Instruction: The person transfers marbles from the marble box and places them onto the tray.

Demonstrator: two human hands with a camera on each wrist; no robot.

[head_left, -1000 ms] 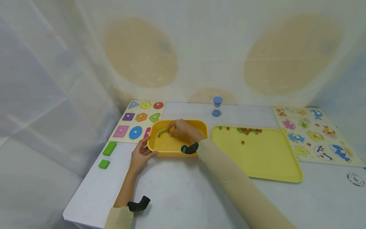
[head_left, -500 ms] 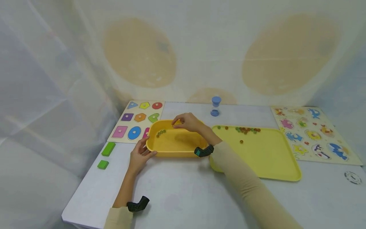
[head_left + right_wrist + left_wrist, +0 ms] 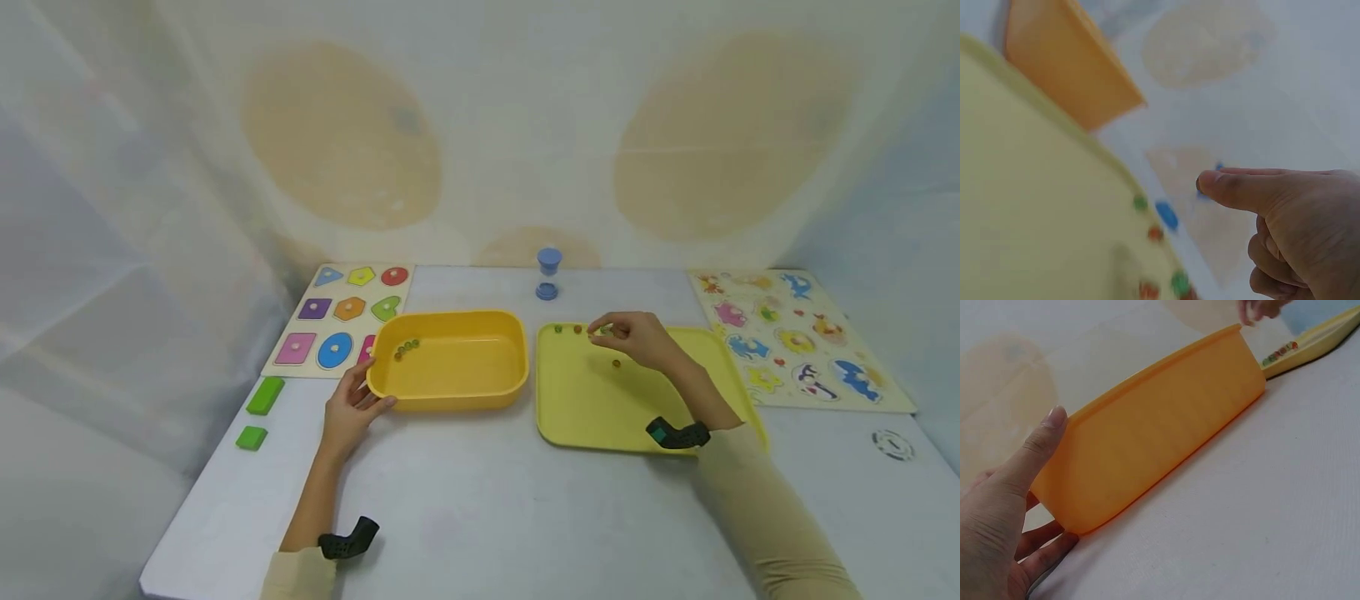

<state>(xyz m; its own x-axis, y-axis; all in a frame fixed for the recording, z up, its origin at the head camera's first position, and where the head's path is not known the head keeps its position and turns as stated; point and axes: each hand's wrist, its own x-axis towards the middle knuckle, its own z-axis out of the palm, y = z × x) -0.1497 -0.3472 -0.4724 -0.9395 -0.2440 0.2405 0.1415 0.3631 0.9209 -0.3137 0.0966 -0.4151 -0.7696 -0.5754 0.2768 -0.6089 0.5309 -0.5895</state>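
Observation:
My left hand [image 3: 347,417] grips the near left corner of a deep yellow plastic box [image 3: 450,401], thumb against its front wall and fingers around the left end. A short row of small green and brown beads [image 3: 408,345] lies in the box's left part. Over the far side of a shallow pale yellow tray [image 3: 577,417] hovers my right hand [image 3: 637,340], with thumb and index tips close together; I cannot tell whether a bead sits between them. More green and brown beads [image 3: 1155,233] line the tray's far edge, some hidden by this hand. One brown bead [image 3: 617,363] lies nearer.
A blue sand timer [image 3: 548,273] stands behind the box and tray. A shape puzzle board [image 3: 349,308] lies at the left, an animal puzzle board [image 3: 797,340] at the right. Two green blocks [image 3: 265,396] are near the table's left edge. A round black-and-white marker [image 3: 893,445] is far right.
My right hand has lifted out of the box and travelled right to above the tray's far edge. The left hand keeps its hold on the box. The view has shifted slightly.

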